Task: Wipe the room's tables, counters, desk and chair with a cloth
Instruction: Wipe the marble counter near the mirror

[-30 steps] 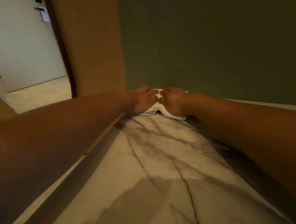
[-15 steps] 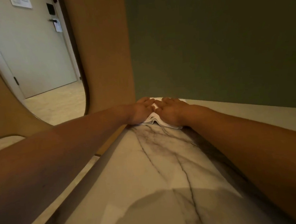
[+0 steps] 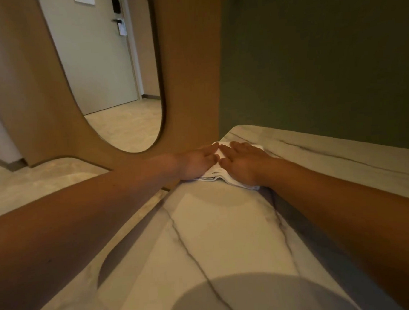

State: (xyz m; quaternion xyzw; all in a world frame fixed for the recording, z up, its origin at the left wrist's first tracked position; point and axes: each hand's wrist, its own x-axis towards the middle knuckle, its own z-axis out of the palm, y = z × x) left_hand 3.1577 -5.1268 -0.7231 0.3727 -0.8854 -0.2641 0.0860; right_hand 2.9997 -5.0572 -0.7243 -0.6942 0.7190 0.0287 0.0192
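A person leans over a long white marble counter with dark grey veins (image 3: pixel 217 226), both bare forearms stretched forward. At the far end of the counter lies a folded white cloth (image 3: pixel 218 174), close to the corner where the stone meets a tall tan wooden panel (image 3: pixel 188 67). The left hand (image 3: pixel 196 161) and the right hand (image 3: pixel 243 163) rest side by side on top of the cloth, touching or nearly touching each other. The fingers of both hands lie flat and fairly straight, pressing down on the fabric rather than curling round it. Layered edges of the cloth show beneath the palms on the near side, and a small patch of it peeks out between the fingertips.

Behind the counter rises a dark olive-green wall (image 3: pixel 313 64). The wooden panel has a large rounded opening, and through it a pale grey door (image 3: pixel 97 56) with a dark handle and a small paper tag is visible, above a beige stone-patterned floor (image 3: pixel 130 128). A soft round shadow falls across the near end of the counter.
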